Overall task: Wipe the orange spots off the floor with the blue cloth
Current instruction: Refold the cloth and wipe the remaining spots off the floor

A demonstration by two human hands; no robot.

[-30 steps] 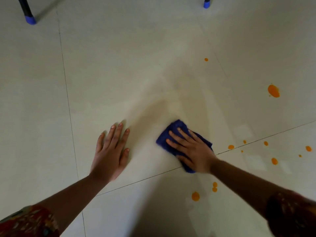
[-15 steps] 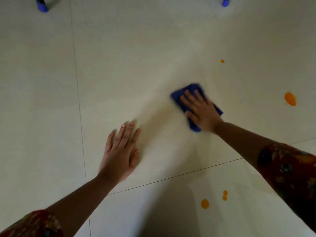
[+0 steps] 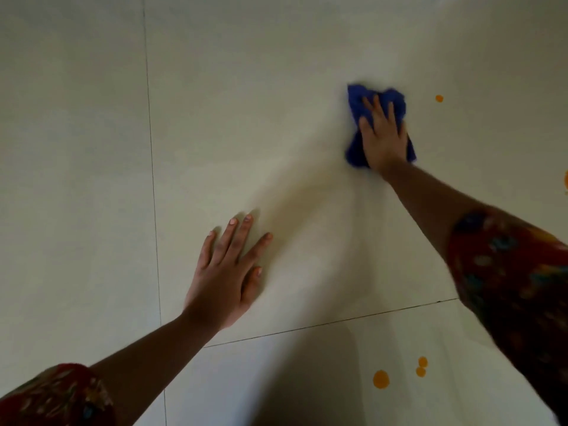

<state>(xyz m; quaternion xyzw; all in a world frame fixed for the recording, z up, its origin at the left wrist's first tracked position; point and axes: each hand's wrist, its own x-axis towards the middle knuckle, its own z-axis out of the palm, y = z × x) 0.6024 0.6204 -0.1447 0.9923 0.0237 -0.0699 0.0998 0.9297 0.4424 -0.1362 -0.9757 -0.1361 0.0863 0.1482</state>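
My right hand (image 3: 383, 135) presses flat on the bunched blue cloth (image 3: 356, 99), far out on the pale tiled floor (image 3: 246, 103). A small orange spot (image 3: 439, 98) lies just right of the cloth. Near me on the front tile sit a larger orange spot (image 3: 381, 379) and two little ones (image 3: 421, 366). Part of another orange spot (image 3: 566, 179) shows at the right edge. My left hand (image 3: 229, 273) rests palm down on the floor with fingers spread, holding nothing.
Dark grout lines (image 3: 152, 179) run between the big tiles, one straight away from me on the left, one across (image 3: 322, 324) in front. My shadow darkens the near floor (image 3: 307, 379). A patterned red sleeve (image 3: 516, 272) covers my right forearm.
My right hand has pushed the cloth away from me and to the right, close to the far small spot. The view has tilted, so the chair feet have left the frame. My left hand stays planted.
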